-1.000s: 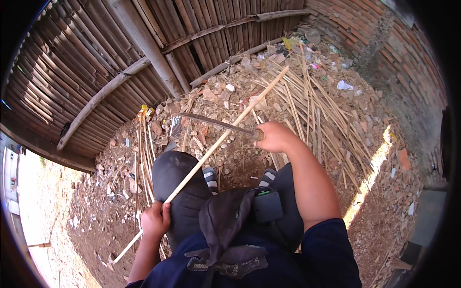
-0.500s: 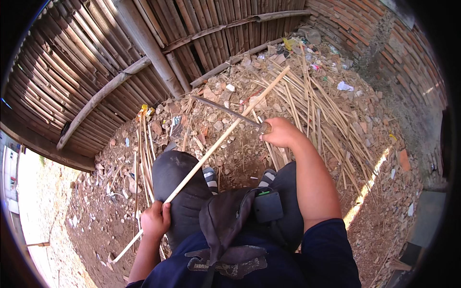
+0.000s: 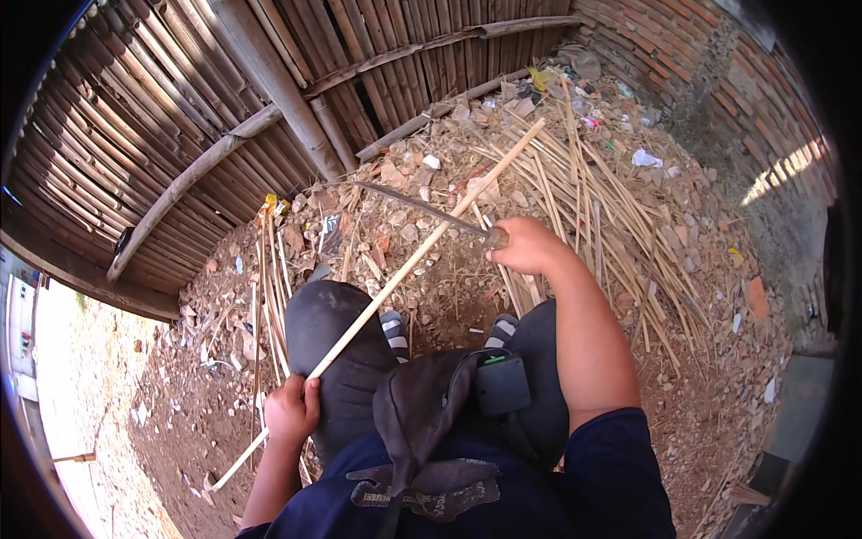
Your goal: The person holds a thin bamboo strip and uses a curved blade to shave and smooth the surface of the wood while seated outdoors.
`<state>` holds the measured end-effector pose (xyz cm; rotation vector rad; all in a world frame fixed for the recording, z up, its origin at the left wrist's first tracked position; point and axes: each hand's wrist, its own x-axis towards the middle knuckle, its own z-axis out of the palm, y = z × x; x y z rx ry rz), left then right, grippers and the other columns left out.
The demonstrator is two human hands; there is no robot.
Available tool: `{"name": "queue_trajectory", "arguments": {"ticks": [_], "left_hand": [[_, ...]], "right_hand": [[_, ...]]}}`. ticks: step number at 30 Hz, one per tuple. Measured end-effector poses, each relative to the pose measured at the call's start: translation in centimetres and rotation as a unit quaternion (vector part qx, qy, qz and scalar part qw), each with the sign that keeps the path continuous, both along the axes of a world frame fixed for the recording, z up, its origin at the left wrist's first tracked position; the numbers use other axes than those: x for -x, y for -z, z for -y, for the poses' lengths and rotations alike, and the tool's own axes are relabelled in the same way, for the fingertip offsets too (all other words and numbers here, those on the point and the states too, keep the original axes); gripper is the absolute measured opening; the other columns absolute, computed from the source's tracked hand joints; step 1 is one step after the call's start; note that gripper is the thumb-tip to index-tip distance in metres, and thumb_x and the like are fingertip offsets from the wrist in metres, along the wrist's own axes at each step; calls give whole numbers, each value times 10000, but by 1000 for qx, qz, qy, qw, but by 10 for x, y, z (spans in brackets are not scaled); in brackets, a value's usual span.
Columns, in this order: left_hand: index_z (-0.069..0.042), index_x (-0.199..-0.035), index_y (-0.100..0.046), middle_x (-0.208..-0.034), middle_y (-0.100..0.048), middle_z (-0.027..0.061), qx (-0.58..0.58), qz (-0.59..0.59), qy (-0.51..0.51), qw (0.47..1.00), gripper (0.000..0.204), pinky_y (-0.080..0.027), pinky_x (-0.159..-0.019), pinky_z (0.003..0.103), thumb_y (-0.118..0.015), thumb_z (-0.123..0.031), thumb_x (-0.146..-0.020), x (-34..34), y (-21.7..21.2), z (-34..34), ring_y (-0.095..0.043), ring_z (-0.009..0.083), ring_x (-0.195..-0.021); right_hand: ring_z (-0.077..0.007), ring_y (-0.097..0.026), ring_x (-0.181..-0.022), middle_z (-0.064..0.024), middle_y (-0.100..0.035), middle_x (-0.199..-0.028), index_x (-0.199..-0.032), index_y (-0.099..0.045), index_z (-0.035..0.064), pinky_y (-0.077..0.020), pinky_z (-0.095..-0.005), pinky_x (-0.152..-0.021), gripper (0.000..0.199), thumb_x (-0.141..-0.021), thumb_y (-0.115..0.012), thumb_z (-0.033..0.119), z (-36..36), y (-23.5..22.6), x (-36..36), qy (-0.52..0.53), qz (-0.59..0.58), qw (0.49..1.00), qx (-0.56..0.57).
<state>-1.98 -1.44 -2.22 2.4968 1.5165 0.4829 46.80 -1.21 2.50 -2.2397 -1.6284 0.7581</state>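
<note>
Left hand (image 3: 292,411) fist-closed on pale bamboo stick (image 3: 404,269), bracing it over knee; right hand (image 3: 530,245) clenched around knife (image 3: 422,207), blade laid across stick for shaving.

Knife handle (image 3: 496,237) hidden in R fingers (image 3: 521,244)
</note>
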Motion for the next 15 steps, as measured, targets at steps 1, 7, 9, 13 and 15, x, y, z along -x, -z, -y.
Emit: {"name": "queue_trajectory", "arguments": {"ticks": [1,7,9,13,15], "left_hand": [[-72,-736,-512,-589,-600,174,0,0,0,1000,349,-470,-497,511,-643,-285,-981,0,0,0,-614,407,-521],[-70,-747,-512,-585,-597,171,-4,-4,0,1000,339,-468,-500,508,-643,-279,-981,-1,-1,0,-611,407,-521],[-71,-748,-512,-585,-598,171,-1,-4,-3,1000,338,-468,-502,507,-641,-278,-981,-2,-3,1,-613,406,-523],[-70,-744,-511,-584,-595,171,2,-7,-4,1000,341,-468,-500,504,-643,-277,-981,-2,-2,1,-613,404,-523],[-68,-736,-508,-582,-590,173,-8,4,2,1000,348,-464,-497,499,-647,-275,-979,-2,-1,0,-608,402,-519]], "right_hand": [[-381,-676,-1062,-217,-715,-1111,-1131,-728,76,-532,-454,-929,412,-806,-770,327,0,2,-1,0,0,1000,0],[-388,-676,-1062,-219,-717,-1105,-1142,-724,71,-535,-449,-934,425,-803,-769,325,-3,-2,3,-1,9,1000,25],[-386,-678,-1062,-222,-718,-1101,-1141,-724,70,-534,-447,-937,425,-801,-767,319,-2,-8,6,-3,5,1000,27],[-384,-678,-1061,-222,-718,-1100,-1133,-725,67,-534,-446,-937,419,-798,-765,315,-1,-6,5,-5,-2,1000,20],[-391,-684,-1030,-242,-714,-1072,-1138,-711,36,-530,-446,-912,437,-814,-771,322,1,-2,4,0,-6,1000,-9]]}}
